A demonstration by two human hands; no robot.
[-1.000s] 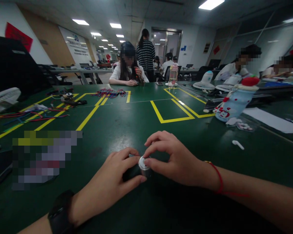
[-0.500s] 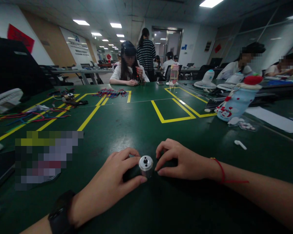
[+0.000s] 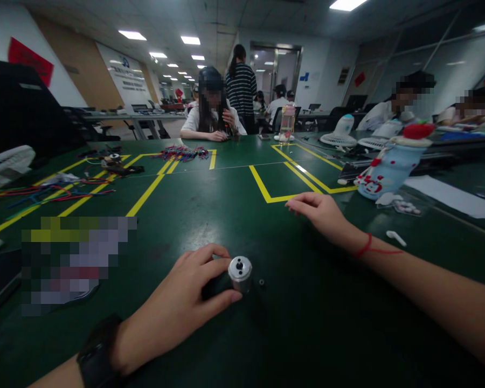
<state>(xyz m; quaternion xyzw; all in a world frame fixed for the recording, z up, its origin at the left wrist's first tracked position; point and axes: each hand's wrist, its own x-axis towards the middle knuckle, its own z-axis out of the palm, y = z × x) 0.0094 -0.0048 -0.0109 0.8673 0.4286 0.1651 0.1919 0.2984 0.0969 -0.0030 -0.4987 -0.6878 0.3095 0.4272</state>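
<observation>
On the green table stands a small silver cylindrical motor [image 3: 240, 276], upright, its round top with dark holes facing up. My left hand [image 3: 186, 288] grips its left side between thumb and fingers. Just right of the motor lies a tiny dark ring-shaped part [image 3: 261, 282], touched by neither hand. Farther forward and to the right, my right hand [image 3: 318, 213] hovers by the corner of a yellow tape outline [image 3: 269, 200]. Its fingers stretch loosely to the left, and I see nothing held in them.
Coloured wires [image 3: 76, 188] and a wire bundle [image 3: 181, 153] lie at left. A blue bottle [image 3: 392, 167], white earbud [image 3: 396, 237] and paper [image 3: 452, 195] are at right. Across the table sits a person [image 3: 212, 116]. A blurred packet [image 3: 81, 264] lies near my left arm.
My right hand has moved away from the motor, forward and to the right, uncovering the tiny ring-shaped part. My left hand and the motor have stayed in place.
</observation>
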